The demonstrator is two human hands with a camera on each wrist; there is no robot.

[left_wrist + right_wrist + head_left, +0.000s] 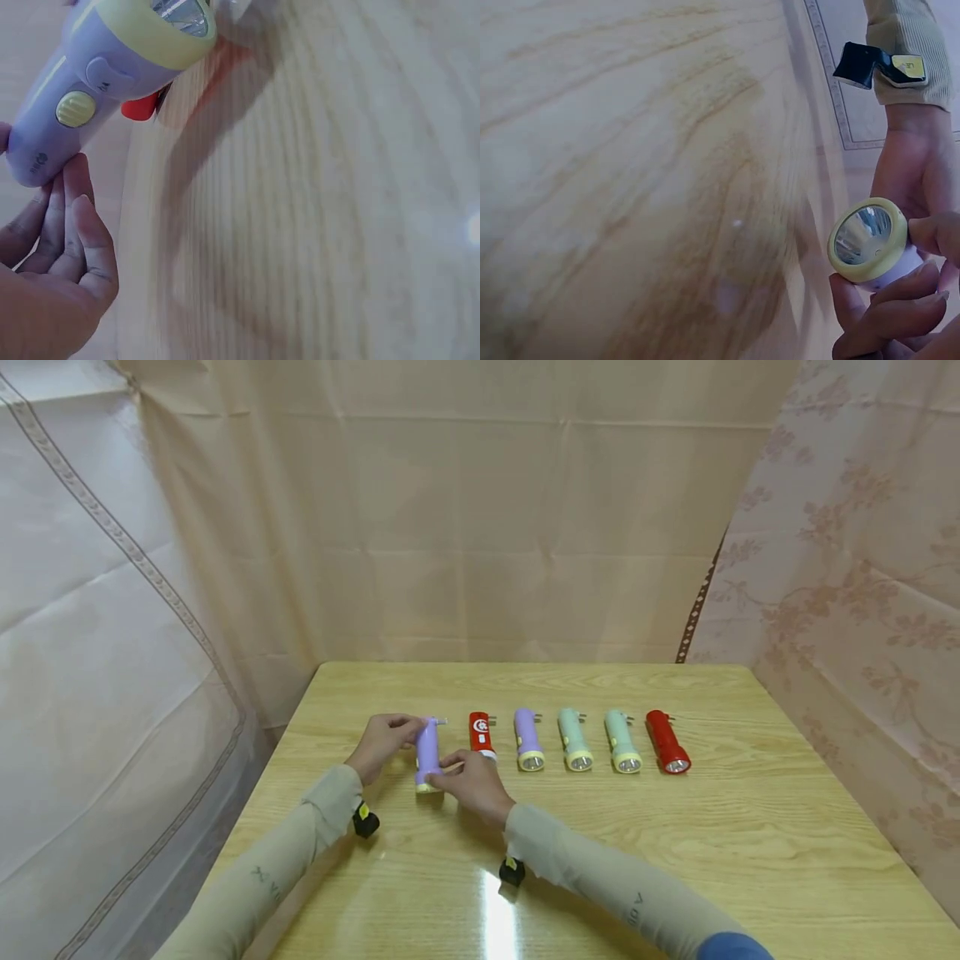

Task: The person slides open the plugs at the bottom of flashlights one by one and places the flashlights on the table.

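Both hands hold a purple flashlight (427,747) above the wooden table, at the left end of a row of flashlights. Its tail, with metal plug prongs sticking out to the right, is pinched by the left hand (384,745). The right hand (476,785) grips it near the pale yellow head. In the left wrist view, a round yellow button shows on the flashlight's body (75,110), with the left hand's (64,277) fingertips at the tail. The right wrist view shows the clear lens (862,234) facing out, the right hand's (900,315) fingers around the head.
To the right lie a red flashlight with a white print (481,731), partly behind the right hand, a second purple one (528,735), two mint green ones (575,737) (622,739), and a plain red one (666,739). Curtains surround the wooden table (675,843).
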